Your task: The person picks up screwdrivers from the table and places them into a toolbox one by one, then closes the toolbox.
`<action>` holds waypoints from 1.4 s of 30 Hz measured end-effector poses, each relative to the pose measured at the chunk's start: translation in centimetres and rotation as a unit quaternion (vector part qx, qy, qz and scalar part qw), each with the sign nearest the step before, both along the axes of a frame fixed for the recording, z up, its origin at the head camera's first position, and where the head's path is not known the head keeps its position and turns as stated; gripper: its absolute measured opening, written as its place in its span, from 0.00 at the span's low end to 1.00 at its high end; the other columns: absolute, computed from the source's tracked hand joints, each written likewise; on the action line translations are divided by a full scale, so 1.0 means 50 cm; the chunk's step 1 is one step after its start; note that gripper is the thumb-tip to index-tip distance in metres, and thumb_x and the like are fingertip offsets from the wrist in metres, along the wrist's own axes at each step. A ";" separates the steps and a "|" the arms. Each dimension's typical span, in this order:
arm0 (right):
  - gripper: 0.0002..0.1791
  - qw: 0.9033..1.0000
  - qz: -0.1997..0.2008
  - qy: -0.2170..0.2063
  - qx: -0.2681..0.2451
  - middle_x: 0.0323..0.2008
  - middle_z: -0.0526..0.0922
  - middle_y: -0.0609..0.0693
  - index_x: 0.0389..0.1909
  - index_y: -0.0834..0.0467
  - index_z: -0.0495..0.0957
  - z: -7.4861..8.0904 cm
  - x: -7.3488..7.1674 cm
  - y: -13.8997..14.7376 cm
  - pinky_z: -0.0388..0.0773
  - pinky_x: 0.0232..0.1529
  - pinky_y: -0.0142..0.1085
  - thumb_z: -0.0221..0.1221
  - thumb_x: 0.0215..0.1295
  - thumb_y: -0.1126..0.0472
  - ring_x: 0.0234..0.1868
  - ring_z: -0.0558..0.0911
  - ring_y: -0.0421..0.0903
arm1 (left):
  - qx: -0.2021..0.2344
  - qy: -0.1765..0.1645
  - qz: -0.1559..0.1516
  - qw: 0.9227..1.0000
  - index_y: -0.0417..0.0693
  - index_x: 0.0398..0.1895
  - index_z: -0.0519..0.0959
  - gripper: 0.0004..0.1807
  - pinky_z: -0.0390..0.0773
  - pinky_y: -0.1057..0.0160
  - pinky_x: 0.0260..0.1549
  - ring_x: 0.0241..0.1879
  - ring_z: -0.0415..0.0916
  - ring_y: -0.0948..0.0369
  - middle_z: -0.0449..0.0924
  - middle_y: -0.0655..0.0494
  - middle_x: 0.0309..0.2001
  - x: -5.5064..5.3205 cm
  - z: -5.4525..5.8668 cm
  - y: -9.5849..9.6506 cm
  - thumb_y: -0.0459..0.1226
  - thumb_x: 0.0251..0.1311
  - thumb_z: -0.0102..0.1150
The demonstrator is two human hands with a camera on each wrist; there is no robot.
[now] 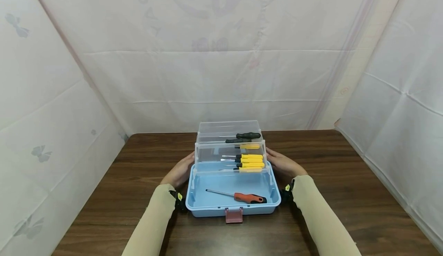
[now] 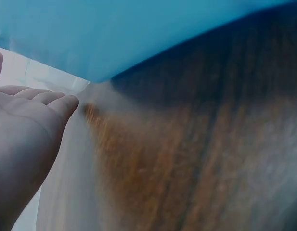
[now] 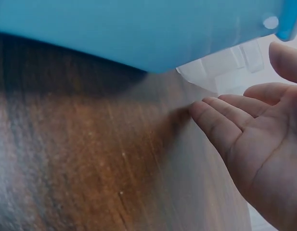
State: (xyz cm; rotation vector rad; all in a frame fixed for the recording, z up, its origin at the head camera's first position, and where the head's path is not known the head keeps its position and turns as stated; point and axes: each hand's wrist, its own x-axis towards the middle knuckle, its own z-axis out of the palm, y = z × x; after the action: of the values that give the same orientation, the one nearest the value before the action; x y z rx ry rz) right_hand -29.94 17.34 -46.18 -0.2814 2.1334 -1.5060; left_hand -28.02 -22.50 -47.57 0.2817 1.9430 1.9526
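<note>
A light blue toolbox (image 1: 214, 181) stands open, its clear tiered trays (image 1: 209, 153) raised at the back. In its base lies an orange and black screwdriver (image 1: 247, 198). Several yellow and black screwdrivers (image 1: 252, 156) rest in the lower tray, and black-handled screwdrivers (image 1: 248, 135) sit higher up. My left hand (image 1: 178, 170) is at the box's left side, its fingers extended toward the back corner. On the other side, my right hand (image 1: 285, 165) mirrors it. Both wrist views show straight fingers and an uncurled palm beside the blue wall (image 3: 114, 33), with nothing gripped.
The toolbox is on a dark brown wooden table (image 1: 138, 194). A maroon latch (image 1: 233, 215) hangs down at the box's front. White sheeting (image 1: 207, 75) closes off the back and both sides of the table.
</note>
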 end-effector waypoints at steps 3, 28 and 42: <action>0.35 1.000 0.007 0.002 0.002 0.77 0.40 0.59 0.77 0.51 0.34 0.001 0.000 -0.003 0.50 0.71 0.58 0.37 0.77 0.48 0.76 0.47 0.61 | -0.009 -0.002 0.007 1.000 0.49 0.77 0.43 0.29 0.41 0.45 0.72 0.76 0.37 0.52 0.41 0.52 0.78 -0.002 -0.001 0.002 0.41 0.77 0.30; 0.33 1.000 0.004 0.016 -0.001 0.76 0.48 0.59 0.77 0.53 0.39 0.001 0.002 -0.014 0.51 0.71 0.58 0.38 0.77 0.50 0.75 0.52 0.60 | -0.043 -0.008 0.013 0.999 0.50 0.77 0.43 0.29 0.43 0.41 0.71 0.76 0.38 0.48 0.41 0.50 0.78 0.003 0.005 0.002 0.41 0.77 0.31; 0.34 1.000 -0.001 0.012 0.005 0.75 0.51 0.59 0.77 0.51 0.42 -0.001 -0.002 -0.019 0.52 0.70 0.60 0.41 0.76 0.48 0.73 0.56 0.61 | -0.056 -0.003 0.018 0.998 0.55 0.77 0.43 0.29 0.44 0.40 0.70 0.76 0.37 0.48 0.39 0.52 0.78 0.009 0.004 -0.005 0.42 0.76 0.31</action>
State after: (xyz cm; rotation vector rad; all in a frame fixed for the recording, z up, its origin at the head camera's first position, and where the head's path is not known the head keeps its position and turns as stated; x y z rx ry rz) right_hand -30.02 16.36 -46.25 -0.2953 2.1601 -1.5011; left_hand -27.59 -22.73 -47.37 0.2118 2.0591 1.8557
